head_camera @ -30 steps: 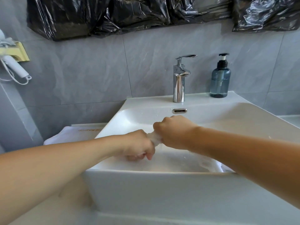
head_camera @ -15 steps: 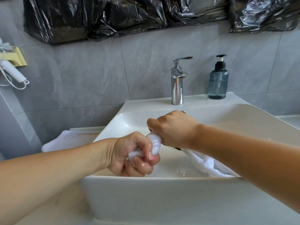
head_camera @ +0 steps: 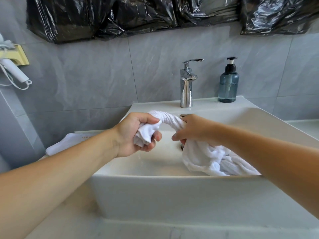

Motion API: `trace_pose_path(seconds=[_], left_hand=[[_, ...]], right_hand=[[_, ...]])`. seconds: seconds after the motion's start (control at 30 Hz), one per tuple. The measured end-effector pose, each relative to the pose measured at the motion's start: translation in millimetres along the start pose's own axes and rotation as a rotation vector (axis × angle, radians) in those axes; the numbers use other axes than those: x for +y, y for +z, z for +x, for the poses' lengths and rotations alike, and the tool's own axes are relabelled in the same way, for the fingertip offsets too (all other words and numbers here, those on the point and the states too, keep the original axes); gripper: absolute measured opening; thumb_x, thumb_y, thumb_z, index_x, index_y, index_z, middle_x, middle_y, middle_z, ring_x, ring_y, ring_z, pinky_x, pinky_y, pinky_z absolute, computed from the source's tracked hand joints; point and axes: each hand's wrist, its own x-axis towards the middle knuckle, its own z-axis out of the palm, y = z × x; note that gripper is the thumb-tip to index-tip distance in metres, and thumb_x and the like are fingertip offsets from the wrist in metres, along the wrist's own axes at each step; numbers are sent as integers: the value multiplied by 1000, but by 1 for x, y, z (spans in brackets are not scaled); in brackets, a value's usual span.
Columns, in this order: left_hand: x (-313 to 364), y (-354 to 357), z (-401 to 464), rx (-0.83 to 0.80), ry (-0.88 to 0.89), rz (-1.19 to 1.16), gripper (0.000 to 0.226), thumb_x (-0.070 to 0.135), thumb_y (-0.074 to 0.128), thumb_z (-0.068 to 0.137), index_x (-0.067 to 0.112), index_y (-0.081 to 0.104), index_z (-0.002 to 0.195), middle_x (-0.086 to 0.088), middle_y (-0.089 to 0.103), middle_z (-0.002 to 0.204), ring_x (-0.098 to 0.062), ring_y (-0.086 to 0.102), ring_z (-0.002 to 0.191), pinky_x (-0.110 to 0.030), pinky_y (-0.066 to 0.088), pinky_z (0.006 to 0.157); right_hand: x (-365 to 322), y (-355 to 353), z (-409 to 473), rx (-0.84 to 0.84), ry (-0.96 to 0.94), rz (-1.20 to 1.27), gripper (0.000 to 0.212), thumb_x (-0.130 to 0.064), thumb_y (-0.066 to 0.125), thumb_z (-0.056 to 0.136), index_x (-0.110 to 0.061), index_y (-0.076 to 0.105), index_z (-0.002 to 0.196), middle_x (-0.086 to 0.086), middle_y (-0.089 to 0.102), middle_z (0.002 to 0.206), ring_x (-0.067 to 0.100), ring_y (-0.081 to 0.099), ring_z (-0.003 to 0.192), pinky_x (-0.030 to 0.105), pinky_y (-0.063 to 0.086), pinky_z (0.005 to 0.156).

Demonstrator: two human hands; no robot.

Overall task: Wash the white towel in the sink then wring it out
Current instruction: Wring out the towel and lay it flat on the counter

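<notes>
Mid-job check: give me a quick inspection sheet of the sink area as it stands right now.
Surface: white sink, basin wet, tap not running.
Job's things: white towel twisted into a rope between the hands, its loose end lying in the basin.
Clutter: blue soap dispenser on the rim right of the chrome faucet; second white cloth left of the sink.
Grippers: left hand and right hand both grip the towel.
Cables: white cord hanging from the wall-mounted dryer.
Surroundings: grey tiles, black plastic sheeting above.

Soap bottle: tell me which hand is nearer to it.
Right. The right hand grips the white towel in front of and left of the soap bottle. The left hand holds the towel's other end farther left, beyond the faucet.
</notes>
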Motion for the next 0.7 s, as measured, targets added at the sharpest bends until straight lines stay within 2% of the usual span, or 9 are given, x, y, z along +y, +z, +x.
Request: trace_pose_path(seconds=[0.07,0.17,0.23,0.3,0.47,0.5,0.57,0.63,0.7], left_hand=[[4,0,0,138,43,192,11,21,57,91,13,57,99,-14,66,75,-23,52,55,-25,40,50],[8,-9,4,315,241,555,22,19,69,87,11,57,104,-11,69,90,-23,60,68,-24,46,48],[11,-14,0,370,401,940,27,22,65,86,21,57,112,0,68,94,-22,62,81,-27,49,62],[10,-11,-5,410,435,1428,48,25,57,85,37,45,130,15,62,108,-19,58,93,-30,45,72],[-1,1,-1,466,335,2151,39,43,61,87,27,41,116,4,47,88,-24,47,75,-29,27,55],[0,2,0,487,341,2255,30,36,56,92,25,45,117,2,49,91,-26,48,80,-29,30,60],[4,8,0,530,340,2475,25,24,45,96,23,54,120,-7,51,114,-30,46,105,-41,37,91],[10,20,1,512,257,2670,33,21,40,99,18,56,128,-15,43,132,-36,35,124,-58,19,114],[18,28,6,525,203,2711,37,22,41,99,16,54,133,-16,40,140,-38,28,132,-60,9,119]], right_hand=[[0,-2,-2,-32,33,-1,31,-29,80,73,-6,64,89,3,68,64,27,67,66,41,57,76],[-3,-1,-5,-26,26,-17,36,-27,82,72,-2,62,89,4,64,60,22,58,57,32,52,65],[-5,-2,-6,-39,12,15,33,-25,82,73,-3,61,85,4,61,56,21,55,54,30,50,60],[-7,0,-7,-69,-6,20,30,-24,81,74,-5,60,83,2,59,52,20,53,51,28,47,57],[-13,7,-12,-116,-32,-167,25,-30,79,74,-14,60,77,-4,57,57,16,50,53,26,38,55],[-14,6,-14,-137,-23,-141,24,-30,77,75,-13,61,79,-3,57,59,17,50,55,26,38,56],[-18,4,-16,-223,28,66,24,-29,69,73,-9,61,85,3,58,68,23,50,66,33,39,64],[-18,1,-18,-351,108,364,38,-30,58,67,-6,61,96,9,59,81,27,52,80,39,42,77],[-14,-2,-21,-427,119,501,44,-26,57,71,-2,60,108,13,66,89,27,62,89,41,47,91]])
